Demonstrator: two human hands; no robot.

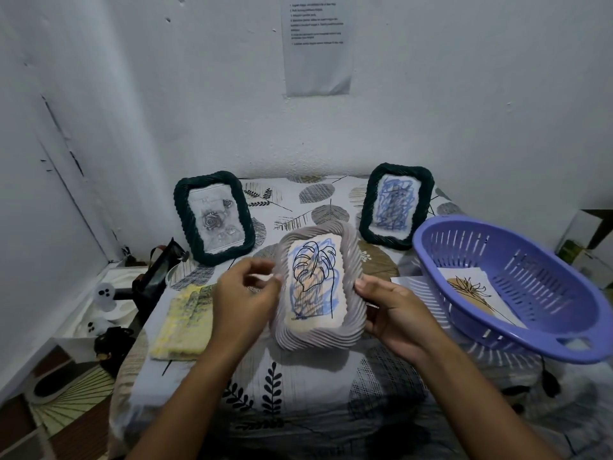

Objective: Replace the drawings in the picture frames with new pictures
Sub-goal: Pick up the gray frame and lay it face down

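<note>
bed (pixel 298 410): leaf-print sheet, carrying everything here.
right hand (pixel 394 313): fingers curled round the right edge of the grey frame, holding it tilted up above the sheet.
left hand (pixel 245 293): fingers pinched at the frame's left edge on what looks like a small white tab or paper corner; too blurred to name surely.
grey frame (pixel 320 287): in hand, between both hands, mid-swap by the look of it. black-line leaf picture (pixel 310 270) showing in the window with blue scribble visible around and behind it, so old drawing seemingly not out yet.
yellow cloth (pixel 184 322): folded, lying just left of the left hand.
purple basket (pixel 517 283): to the right, tipped, holding one more new picture (pixel 471 290) with a line plant.
left dark frame (pixel 214 215): standing at the back, grey rose picture inside; probably done.
right dark frame (pixel 396 205): standing at the back, blue scribble drawing inside; judged not yet replaced.
progress: roughly one frame finished, one in hand, one left, with a spare picture waiting in the basket.
sheet on wall (pixel 316 44): printed text, unreadable.
</note>
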